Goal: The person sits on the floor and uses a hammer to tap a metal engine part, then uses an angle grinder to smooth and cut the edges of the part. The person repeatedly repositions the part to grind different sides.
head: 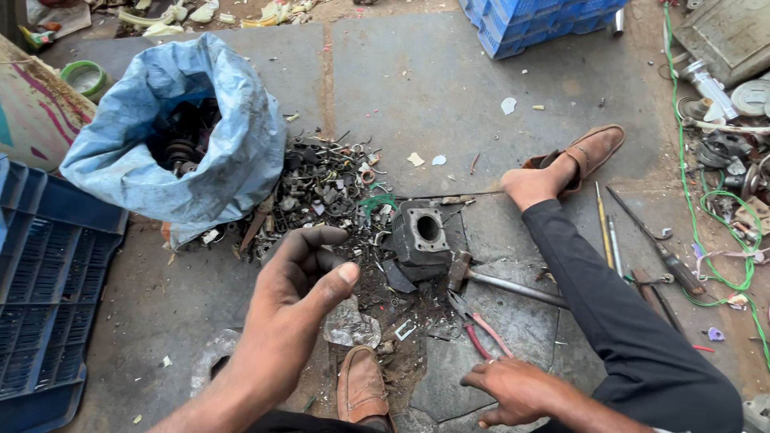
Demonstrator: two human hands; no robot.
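Note:
My left hand (301,277) is raised above the ground with its fingers curled loosely apart and nothing in it, just in front of a heap of small metal scrap (321,188). My right hand (513,389) rests flat on the stone floor, fingers spread, right below red-handled pliers (480,325). A dark metal engine cylinder block (421,234) sits between the heap and a hammer (493,281) lying on the stone.
A blue sack (172,136) with metal parts inside stands open at the left, next to a blue plastic crate (44,289). My leg in dark trousers (618,321) stretches right, brown shoes (589,152) on. Screwdrivers (642,240), green wire (706,216) and scrap lie right.

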